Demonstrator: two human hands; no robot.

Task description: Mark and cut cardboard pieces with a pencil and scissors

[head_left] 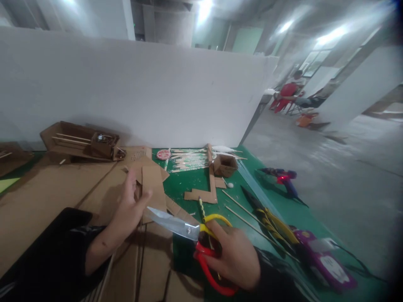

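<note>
Scissors (179, 226), steel-bladed, red-and-yellow-handled, gripped by my remote right hand (239, 258); left of them, my left hand (127, 212) pinches flat brown cardboard (153, 182), likely light, stiffish, best held edgewise.

Matt brown cardboard (153, 187); shiny metal scissor blades (174, 224).

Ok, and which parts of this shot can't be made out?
Head view: some fingertips of the left hand, behind the cardboard piece.
Head view: parts of the scissors' handles, covered by the right hand.
Head view: print on the purple device's label, blurred.
Head view: cardboard carton, cut off by the left edge.
Head view: distant person, small and blurred.
</note>
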